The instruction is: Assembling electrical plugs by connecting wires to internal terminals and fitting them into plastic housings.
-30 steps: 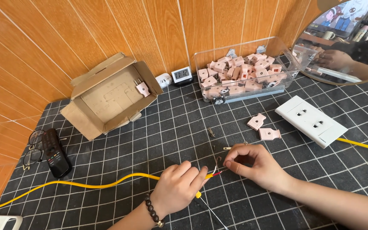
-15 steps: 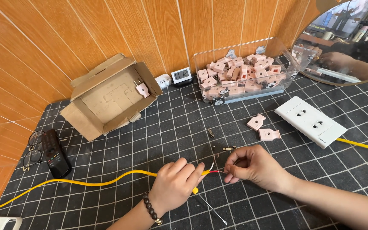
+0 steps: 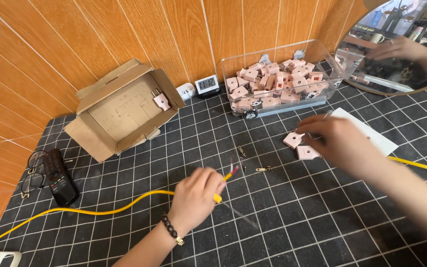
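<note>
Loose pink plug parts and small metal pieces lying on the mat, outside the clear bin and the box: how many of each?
Pink plug parts: 2, by the right hand
Small metal pieces: 2
Total: 4

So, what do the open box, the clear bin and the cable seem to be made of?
Box: brown cardboard, matt, with creased flaps.
Bin: clear plastic, probably; glossy, the pink parts show through its wall.
Cable: yellow sheath, likely plastic or rubber; smooth, and it bends in curves.
</note>
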